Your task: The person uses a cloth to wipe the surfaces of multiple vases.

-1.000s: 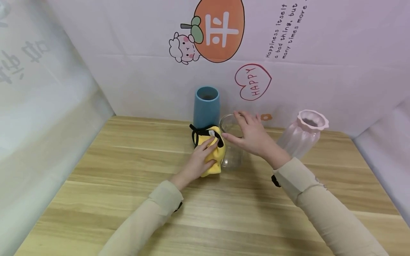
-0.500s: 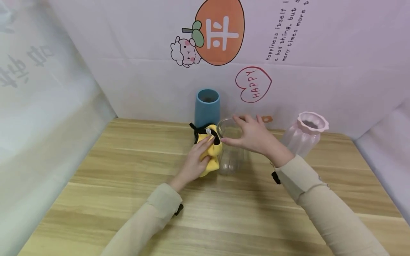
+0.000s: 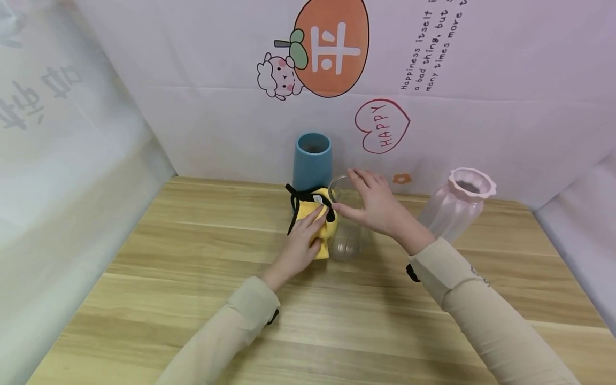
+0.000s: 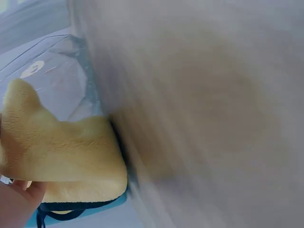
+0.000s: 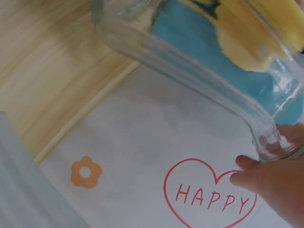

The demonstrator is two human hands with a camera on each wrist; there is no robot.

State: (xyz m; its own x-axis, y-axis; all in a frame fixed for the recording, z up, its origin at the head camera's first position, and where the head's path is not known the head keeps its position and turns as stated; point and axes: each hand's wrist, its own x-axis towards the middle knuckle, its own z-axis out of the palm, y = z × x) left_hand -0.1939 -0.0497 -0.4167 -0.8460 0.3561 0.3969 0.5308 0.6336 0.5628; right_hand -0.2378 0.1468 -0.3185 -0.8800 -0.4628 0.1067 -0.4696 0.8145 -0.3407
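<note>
In the head view my left hand [image 3: 299, 245] grips a yellow cloth [image 3: 329, 231] with black edging and a small white tag, against the left side of a clear glass vase [image 3: 347, 247]. The left wrist view shows the plush yellow cloth [image 4: 71, 147] bunched in front of the glass [image 4: 66, 80], with only part of the hand showing. My right hand [image 3: 380, 208] holds the vase near its rim, thumb on the near side and fingers across the far side. Ribbed glass walls [image 5: 190, 66] fill the top of the right wrist view, the cloth partly visible through them.
Directly behind the cloth stands a blue vase [image 3: 312, 170], upright near the back wall. A pale pink vase [image 3: 449, 208] with a scalloped rim is to the right, partly behind my right forearm. Printed white fabric [image 3: 216, 123] backs the wooden table [image 3: 192, 278].
The cloth and my left hand shift left, then back right along the glass. The glass vase moves slightly with them. My right hand keeps its hold near the rim.
</note>
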